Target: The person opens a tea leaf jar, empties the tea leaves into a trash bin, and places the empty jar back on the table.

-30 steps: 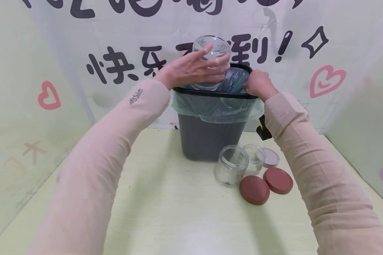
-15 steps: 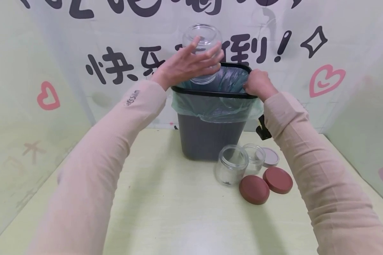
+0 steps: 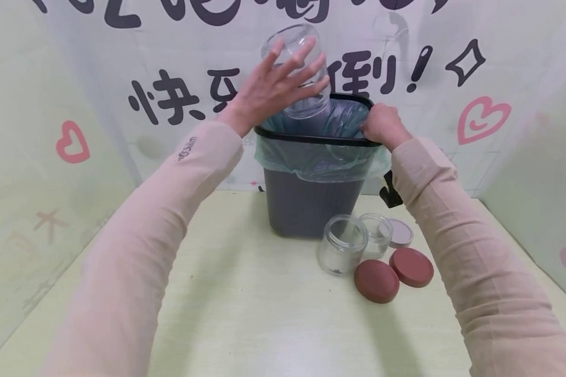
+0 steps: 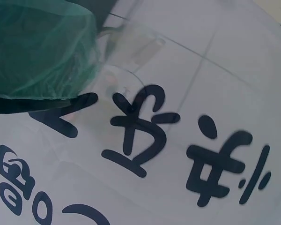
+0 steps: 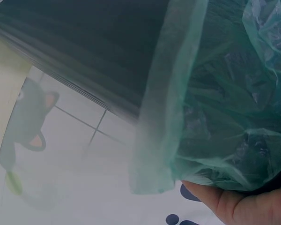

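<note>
My left hand (image 3: 275,86) holds a clear glass jar (image 3: 311,102), fingers spread around its side, above the left part of a dark grey bin (image 3: 313,204). The jar leans, its upper end toward the left, and its lower end is over the bin's opening. My right hand (image 3: 384,125) grips the bin's black rim at the right corner, over the green bin liner (image 3: 320,162). In the right wrist view, the thumb (image 5: 225,201) presses against the liner's edge. Only a sliver of a finger shows in the left wrist view, with the liner (image 4: 42,56) at its upper left.
Two open glass jars, a nearer one (image 3: 343,251) and a farther one (image 3: 376,235), stand before the bin. Two red lids (image 3: 376,281) and a pale lid (image 3: 401,233) lie beside them. A black object (image 3: 390,191) is partly behind the right sleeve. A printed sheet hangs behind.
My left hand has lifted the glass jar up and to the left, then tipped it so that it leans. The right hand stays on the bin's rim.
</note>
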